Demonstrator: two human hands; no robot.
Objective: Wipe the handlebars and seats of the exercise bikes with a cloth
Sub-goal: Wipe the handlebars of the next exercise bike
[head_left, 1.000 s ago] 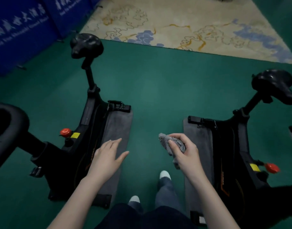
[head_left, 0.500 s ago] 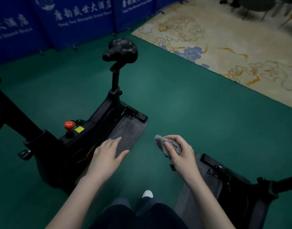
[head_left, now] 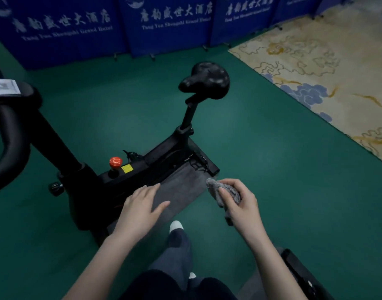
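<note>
A black exercise bike (head_left: 129, 172) stands to my left on a grey mat (head_left: 181, 187). Its black seat (head_left: 205, 81) is up on a post, ahead of my hands. Its thick black handlebar (head_left: 10, 146) curves in at the left edge. My right hand (head_left: 240, 202) is shut on a crumpled grey cloth (head_left: 218, 191), held in the air to the right of the mat and well short of the seat. My left hand (head_left: 142, 208) hovers open over the mat, fingers spread, holding nothing.
Blue hotel banner screens (head_left: 164, 22) line the back. Green floor (head_left: 272, 159) surrounds the bike; a beige patterned carpet (head_left: 326, 68) lies at the right. A red knob (head_left: 115, 162) sits on the frame. Part of a second bike's base (head_left: 300, 276) shows at the bottom right. My legs and feet are below.
My view has swung left: the right-hand bike has slid almost out of frame and the left bike now fills the middle. Both hands keep their pose, the cloth still in my right hand.
</note>
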